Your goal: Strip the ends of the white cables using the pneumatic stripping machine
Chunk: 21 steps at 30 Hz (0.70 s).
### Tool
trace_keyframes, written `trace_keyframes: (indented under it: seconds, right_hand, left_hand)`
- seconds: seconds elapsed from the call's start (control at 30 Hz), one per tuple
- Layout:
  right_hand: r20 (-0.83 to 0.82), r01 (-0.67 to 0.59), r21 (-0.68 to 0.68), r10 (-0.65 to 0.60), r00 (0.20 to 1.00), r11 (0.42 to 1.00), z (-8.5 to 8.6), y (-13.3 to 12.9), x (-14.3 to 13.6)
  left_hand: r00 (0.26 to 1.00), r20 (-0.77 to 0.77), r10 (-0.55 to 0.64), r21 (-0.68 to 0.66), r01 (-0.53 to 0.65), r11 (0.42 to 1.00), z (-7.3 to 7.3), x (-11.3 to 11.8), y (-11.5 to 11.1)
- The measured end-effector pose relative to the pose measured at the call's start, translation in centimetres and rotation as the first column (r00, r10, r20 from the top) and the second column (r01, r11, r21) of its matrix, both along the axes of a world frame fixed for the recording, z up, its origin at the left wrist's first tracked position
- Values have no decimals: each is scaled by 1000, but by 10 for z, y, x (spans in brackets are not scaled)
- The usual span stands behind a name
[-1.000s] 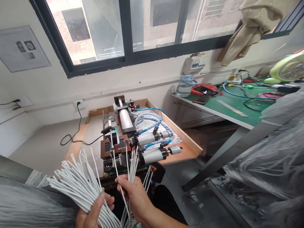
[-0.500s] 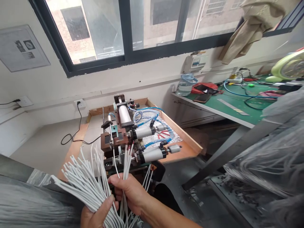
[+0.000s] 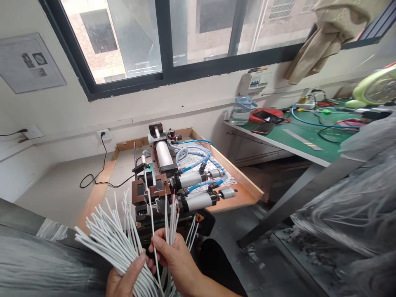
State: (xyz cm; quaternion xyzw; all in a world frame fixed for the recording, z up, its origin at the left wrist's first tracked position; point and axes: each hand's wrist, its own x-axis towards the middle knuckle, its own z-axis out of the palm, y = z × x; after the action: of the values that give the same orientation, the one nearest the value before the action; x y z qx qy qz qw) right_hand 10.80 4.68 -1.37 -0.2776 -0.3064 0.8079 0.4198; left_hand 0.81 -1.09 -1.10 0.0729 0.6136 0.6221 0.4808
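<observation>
Wooden tray (image 3: 237, 173) holds machine (image 3: 161, 183); left hand (image 3: 126, 278) clasps white wires (image 3: 113, 241).

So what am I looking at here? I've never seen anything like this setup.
There is no robot: these are a person's own bare hands, seen from a camera worn on the head, looking forward and down. The left hand holds a thick bunch of white wires, fanned out at the top. The right hand pinches a single wire and holds a smaller bunch, some with reddish tips. Ahead is a machine with silver cylinders and blue hoses, on a wood-edged tray. To the right, a green table bears a water bottle, among other things.
</observation>
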Motion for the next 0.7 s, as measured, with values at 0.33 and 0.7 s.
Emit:
trace_keyframes:
  seconds: [0.33, 0.7]
  right_hand:
    - [120, 15, 35, -19, 993, 999, -5, -2, 8]
    - [160, -10, 50, 2, 987, 999, -16, 4, 8]
  left_hand:
    - [995, 77, 68, 0, -69, 998, 5, -1, 1]
    - [997, 43, 68, -6, -68, 998, 6, 0, 5]
